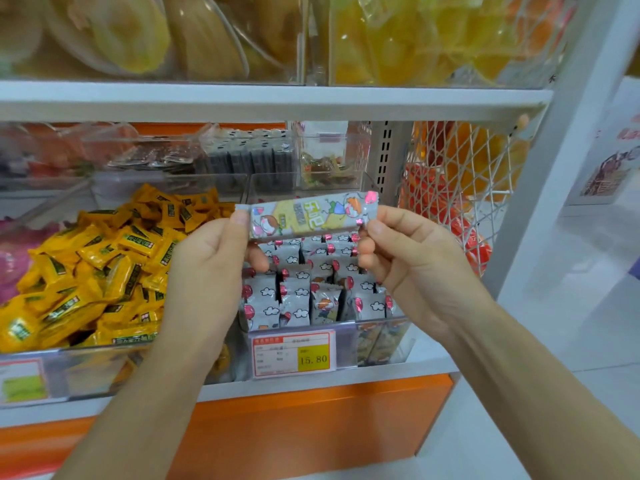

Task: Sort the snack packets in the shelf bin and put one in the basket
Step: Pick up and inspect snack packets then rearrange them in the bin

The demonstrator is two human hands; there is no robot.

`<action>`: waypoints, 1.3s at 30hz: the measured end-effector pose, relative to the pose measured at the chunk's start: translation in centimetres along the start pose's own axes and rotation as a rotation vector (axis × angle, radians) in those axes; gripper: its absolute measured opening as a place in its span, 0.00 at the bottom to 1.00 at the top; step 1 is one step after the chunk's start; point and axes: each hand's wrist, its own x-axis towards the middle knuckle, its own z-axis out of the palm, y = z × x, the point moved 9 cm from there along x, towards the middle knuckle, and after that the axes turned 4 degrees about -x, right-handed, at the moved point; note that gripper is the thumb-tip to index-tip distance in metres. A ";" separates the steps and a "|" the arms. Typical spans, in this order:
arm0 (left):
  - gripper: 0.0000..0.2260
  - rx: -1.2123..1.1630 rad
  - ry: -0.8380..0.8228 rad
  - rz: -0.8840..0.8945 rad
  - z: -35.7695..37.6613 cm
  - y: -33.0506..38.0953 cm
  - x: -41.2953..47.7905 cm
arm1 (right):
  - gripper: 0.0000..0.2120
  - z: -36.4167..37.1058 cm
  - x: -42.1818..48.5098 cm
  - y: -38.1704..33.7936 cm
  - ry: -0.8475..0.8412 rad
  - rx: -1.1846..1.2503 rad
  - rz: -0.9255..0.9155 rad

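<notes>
The long grey cartoon-printed foil packet (308, 214) is pinched level between left hand (211, 268) and right hand (408, 261); similar grey packets (298, 296) stand upright below them.

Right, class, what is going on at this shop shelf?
A person holds one grey cartoon snack packet level, the left hand pinching one end and the right hand the other, above the clear bin of matching packets standing in rows. Yellow packets fill the neighbouring bin. No basket is in view.
</notes>
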 end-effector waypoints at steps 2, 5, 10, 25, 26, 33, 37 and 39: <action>0.21 0.063 -0.021 0.032 0.0 0.3 0.0 | 0.04 -0.6 0.2 0.2 0.047 0.051 0.010; 0.17 0.117 -0.049 0.053 0.3 0.9 -0.2 | 0.06 -1.6 0.2 0.2 0.125 0.109 0.017; 0.10 0.180 -0.110 0.116 1.1 2.1 -0.9 | 0.03 -2.0 0.2 -0.1 0.133 0.048 0.008; 0.16 0.201 -0.153 0.153 1.1 2.4 -1.0 | 0.10 -0.7 -0.4 -1.6 0.079 -0.557 -0.217; 0.16 0.201 -0.163 0.153 1.1 2.4 -0.9 | 0.09 -0.5 -0.4 -1.6 0.071 -0.551 -0.221; 0.14 0.249 -0.270 0.177 1.9 2.9 -1.1 | 0.05 -0.4 -0.7 -2.5 0.136 -0.622 -0.296; 0.10 0.258 -0.278 0.169 2.6 2.7 -1.5 | 0.06 -0.2 -1.2 -2.9 0.214 -0.710 -0.372; 0.07 0.205 -0.247 0.146 2.4 2.6 -1.5 | 0.07 0.4 -1.5 -3.4 0.231 -0.807 -0.443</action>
